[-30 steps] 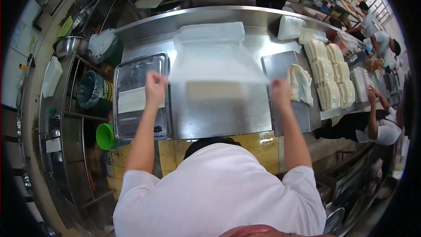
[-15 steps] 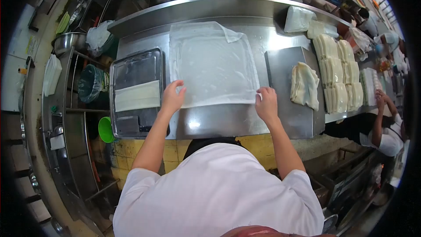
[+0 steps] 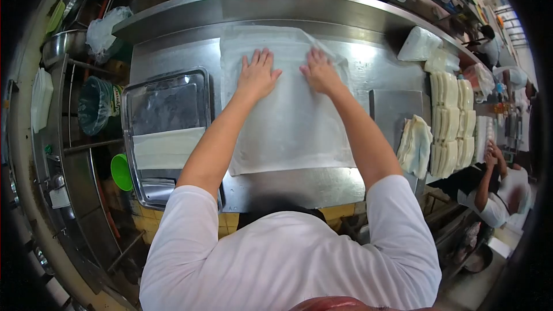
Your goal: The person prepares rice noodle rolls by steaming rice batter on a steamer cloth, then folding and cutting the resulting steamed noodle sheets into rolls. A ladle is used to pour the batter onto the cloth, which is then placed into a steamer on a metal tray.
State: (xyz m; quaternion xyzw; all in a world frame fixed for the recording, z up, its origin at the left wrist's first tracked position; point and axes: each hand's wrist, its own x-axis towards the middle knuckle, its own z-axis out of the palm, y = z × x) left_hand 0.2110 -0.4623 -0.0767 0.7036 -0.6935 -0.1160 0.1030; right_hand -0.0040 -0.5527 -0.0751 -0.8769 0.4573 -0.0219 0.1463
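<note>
A thin, see-through whitish sheet (image 3: 288, 138) lies spread over the steel worktable (image 3: 276, 190). My left hand (image 3: 257, 75) rests flat on its far left part, fingers stretched and apart. Toward the far right corner my right hand (image 3: 320, 71) is also laid on the sheet, fingers extended and slightly blurred. Neither hand grips anything. To the left of the sheet stands a dark metal tray (image 3: 206, 101), holding a folded pale sheet (image 3: 164, 148) and a small flat metal piece (image 3: 156, 188).
Right of the sheet, a crumpled pale cloth (image 3: 415, 145) lies by a steel block (image 3: 397, 103). Beyond are packed pale folded stacks (image 3: 452, 124) and a clear plastic bag (image 3: 419, 44). A raised ledge (image 3: 271, 8) borders the table's back. Another person's hands (image 3: 493, 154) are at far right.
Both hands have moved from the sheet's near corners forward to its far part, fingers now flattened. The folded far right corner lies more spread out. The camera view has shifted.
</note>
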